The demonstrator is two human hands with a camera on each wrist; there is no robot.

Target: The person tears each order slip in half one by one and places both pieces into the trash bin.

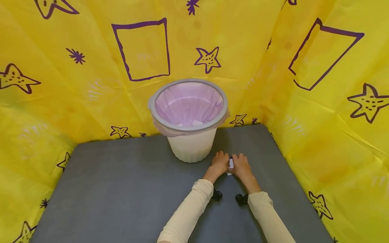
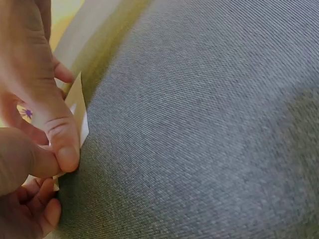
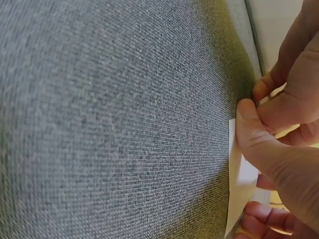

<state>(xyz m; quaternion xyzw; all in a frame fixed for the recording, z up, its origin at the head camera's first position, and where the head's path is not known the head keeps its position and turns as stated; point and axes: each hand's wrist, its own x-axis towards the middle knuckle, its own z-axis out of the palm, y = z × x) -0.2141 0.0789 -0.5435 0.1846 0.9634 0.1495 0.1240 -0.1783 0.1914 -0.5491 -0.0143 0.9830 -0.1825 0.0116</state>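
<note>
A small white piece of paper (image 1: 231, 164) is pinched between both hands, close over the grey tabletop. In the head view my left hand (image 1: 220, 163) grips it from the left and my right hand (image 1: 241, 166) from the right, their fingers nearly meeting. The left wrist view shows my left thumb (image 2: 62, 134) pressed flat on the paper (image 2: 79, 112), the other hand's thumb tip right beside it. In the right wrist view my right thumb (image 3: 254, 134) lies along the paper (image 3: 239, 184); fingers hide its far side.
Just beyond the hands stands a white waste bin (image 1: 189, 148) with a grey rim and pink liner; white scraps (image 1: 197, 123) lie inside. Yellow patterned cloth (image 1: 188, 44) walls in the grey table (image 1: 121, 189) at the back and sides. Black devices (image 1: 242, 199) sit at both wrists.
</note>
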